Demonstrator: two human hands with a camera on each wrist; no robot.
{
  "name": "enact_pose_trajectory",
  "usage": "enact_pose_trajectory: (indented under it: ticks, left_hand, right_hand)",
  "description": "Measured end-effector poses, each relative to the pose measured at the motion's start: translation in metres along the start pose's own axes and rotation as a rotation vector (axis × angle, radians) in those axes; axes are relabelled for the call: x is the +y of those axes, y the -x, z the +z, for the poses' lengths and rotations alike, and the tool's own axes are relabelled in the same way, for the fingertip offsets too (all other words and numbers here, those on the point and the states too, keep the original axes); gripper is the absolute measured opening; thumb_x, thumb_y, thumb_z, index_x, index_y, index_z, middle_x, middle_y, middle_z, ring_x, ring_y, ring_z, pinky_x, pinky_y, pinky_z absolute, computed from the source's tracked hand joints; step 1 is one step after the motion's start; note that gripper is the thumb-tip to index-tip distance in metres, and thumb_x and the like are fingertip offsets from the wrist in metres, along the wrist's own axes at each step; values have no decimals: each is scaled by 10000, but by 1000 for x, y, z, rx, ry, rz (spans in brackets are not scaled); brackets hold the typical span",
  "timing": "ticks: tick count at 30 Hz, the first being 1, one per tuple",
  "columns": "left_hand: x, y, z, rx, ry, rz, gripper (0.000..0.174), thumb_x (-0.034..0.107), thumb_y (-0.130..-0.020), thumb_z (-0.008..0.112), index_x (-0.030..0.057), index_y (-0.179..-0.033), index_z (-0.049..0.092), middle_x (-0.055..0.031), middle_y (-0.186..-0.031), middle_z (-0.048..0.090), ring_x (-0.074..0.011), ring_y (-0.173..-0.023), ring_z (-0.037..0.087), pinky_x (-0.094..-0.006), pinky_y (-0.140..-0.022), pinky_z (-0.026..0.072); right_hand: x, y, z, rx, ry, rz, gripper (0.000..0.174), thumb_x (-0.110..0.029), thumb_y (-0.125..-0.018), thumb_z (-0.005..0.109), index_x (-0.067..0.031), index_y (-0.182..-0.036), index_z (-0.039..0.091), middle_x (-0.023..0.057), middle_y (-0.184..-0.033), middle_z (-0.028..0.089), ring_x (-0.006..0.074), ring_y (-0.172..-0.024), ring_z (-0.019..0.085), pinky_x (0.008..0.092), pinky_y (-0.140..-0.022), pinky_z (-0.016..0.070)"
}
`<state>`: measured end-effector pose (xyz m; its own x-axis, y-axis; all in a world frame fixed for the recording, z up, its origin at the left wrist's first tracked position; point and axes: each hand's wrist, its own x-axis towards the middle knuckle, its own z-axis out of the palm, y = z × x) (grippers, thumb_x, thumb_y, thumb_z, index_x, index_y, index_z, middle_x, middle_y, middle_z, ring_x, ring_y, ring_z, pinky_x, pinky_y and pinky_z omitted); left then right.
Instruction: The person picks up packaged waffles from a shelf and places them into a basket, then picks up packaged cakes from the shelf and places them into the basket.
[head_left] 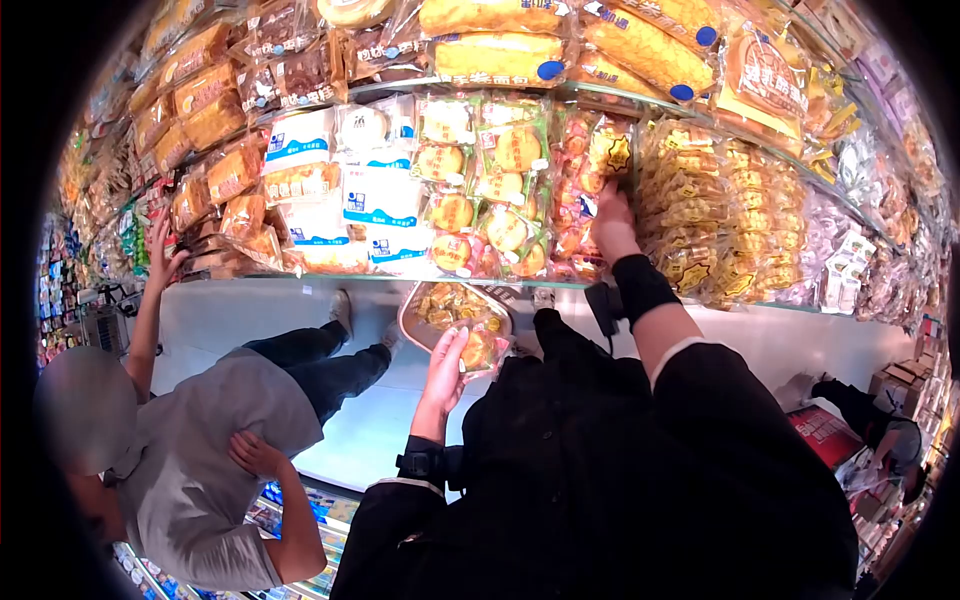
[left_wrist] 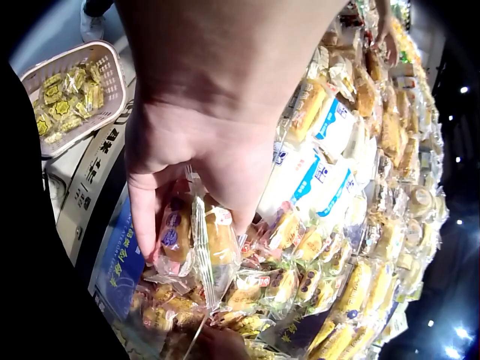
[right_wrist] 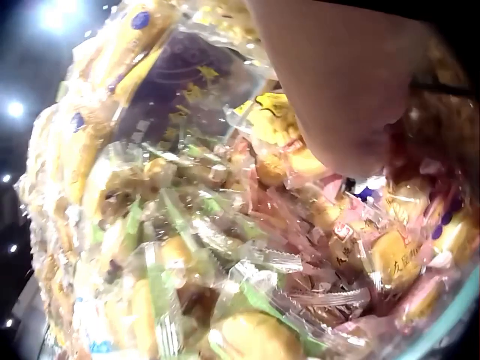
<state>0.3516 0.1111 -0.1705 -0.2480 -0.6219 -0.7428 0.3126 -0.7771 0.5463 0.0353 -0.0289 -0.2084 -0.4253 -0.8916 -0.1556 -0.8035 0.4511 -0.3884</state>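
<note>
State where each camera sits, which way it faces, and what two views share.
Head: on the head, looking down at shelved snack packs; both black sleeves, the left hand holding a clear pack of cakes, the right hand among them.
Left wrist: on that wrist, looking along the left hand at the pack.
Right wrist: on that wrist, facing pink-wrapped packs; part of the right hand shows.
Shared: head and left wrist both show the clear pack of cakes.

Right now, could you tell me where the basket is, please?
In the left wrist view the basket sits upper left, on the floor beside the shelf base, beyond the left hand gripping wrapped cakes.
</note>
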Motion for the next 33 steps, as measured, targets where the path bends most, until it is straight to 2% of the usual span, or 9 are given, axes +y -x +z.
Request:
enact_pose_trajectory:
  ticks: [5,6,10,13,18,22,25,29,33]
  left_hand:
    - [-1,-1,-1,-36,50,24,399,261,-993,488,70,-1335,415,-134,-1186,602,-251,-979,677,-381,-702,626]
    - [-3,-4,-4,-51,45,36,399,262,-993,488,68,-1334,415,-137,-1189,600,-257,-984,675,-392,-710,625]
    - [-4,-2,-1,-8,52,13,396,251,-997,479,66,-1340,408,-147,-1191,599,-263,-982,675,-391,-712,625]
    - [-7,-2,-1,-16,90,26,401,239,-1001,471,57,-1350,395,-159,-1198,592,-269,-981,675,-382,-698,626]
    - [-5,-2,2,-200,109,18,428,223,-997,470,31,-1368,378,-173,-1237,570,-275,-1034,652,-402,-800,592]
    - [-3,-15,7,-421,293,-76,489,234,-970,495,3,-1381,364,-207,-1273,537,-320,-1176,564,-478,-965,494]
    - [8,-18,29,-595,454,-144,473,235,-967,497,2,-1362,382,-205,-1283,533,-351,-1169,564,-482,-949,503]
    - [15,-29,58,-638,301,-92,492,289,-965,478,-8,-1348,389,-230,-1318,510,-387,-1200,533,-493,-996,456]
    - [11,-21,68,-628,323,-71,456,268,-970,497,-10,-1319,405,-281,-1242,552,-359,-1105,605,-449,-910,526]
  right_hand:
    - [13,-16,26,49,-80,139,518,-62,-851,588,-19,-1307,348,269,-1153,529,453,-1061,529,475,-882,467]
    - [22,-15,36,160,-38,73,413,-100,-843,621,-1,-1208,455,262,-1071,558,434,-1001,557,466,-830,471]
    - [8,13,-22,120,-101,-60,182,-147,-864,601,7,-960,590,238,-931,624,412,-885,618,492,-753,494]
    - [-4,31,-50,140,-218,-137,248,-157,-782,698,42,-830,557,213,-742,580,420,-787,585,469,-695,458]
    - [-20,65,-77,186,-119,-249,242,-160,-809,671,37,-868,542,225,-793,606,419,-809,590,475,-693,456]
    - [-33,86,-91,-50,-196,-267,234,-155,-836,652,24,-902,515,211,-829,603,422,-803,588,483,-673,453]
    - [-41,95,-90,-139,-196,-274,232,-160,-846,645,7,-911,499,204,-832,600,424,-798,591,491,-659,459]
    - [-24,72,-52,46,-14,-300,239,-174,-863,600,12,-961,486,236,-832,607,427,-772,632,508,-640,506]
    - [-22,41,-47,91,-57,-321,428,-68,-823,593,94,-1183,428,266,-932,589,430,-793,632,500,-656,509]
